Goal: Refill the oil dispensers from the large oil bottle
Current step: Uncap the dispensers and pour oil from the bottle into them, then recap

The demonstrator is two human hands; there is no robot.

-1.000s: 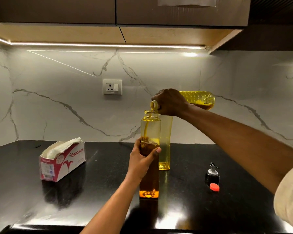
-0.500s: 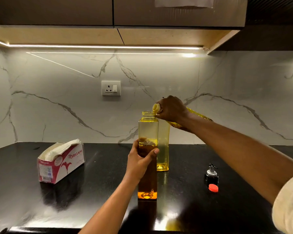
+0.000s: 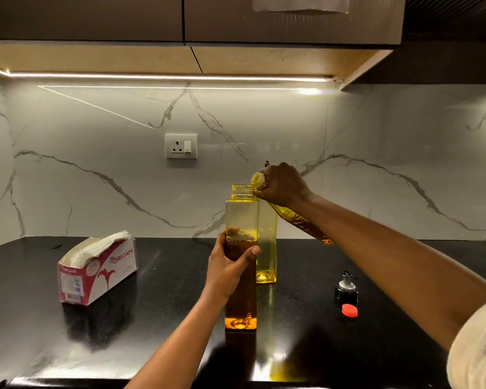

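A tall square oil dispenser [image 3: 241, 217] stands uncapped on the black counter [image 3: 163, 310], filled with oil to a little above half. My left hand [image 3: 227, 269] grips its middle. My right hand [image 3: 282, 185] holds the large oil bottle [image 3: 299, 220] by the neck, its yellow mouth just right of the dispenser's rim and its base angled down to the right. No oil is flowing. A second yellow dispenser [image 3: 266, 248] stands close behind, nearly empty.
A dispenser pourer cap [image 3: 346, 289] and a red bottle cap [image 3: 349, 310] lie on the counter at the right. An open tissue box [image 3: 97, 269] sits at the left. A wall socket [image 3: 181, 146] is on the marble backsplash, cabinets overhang above.
My right hand has swung the large bottle's base down from level, so the mouth lifted off the dispenser and the pouring stopped. The left hand kept its grip.
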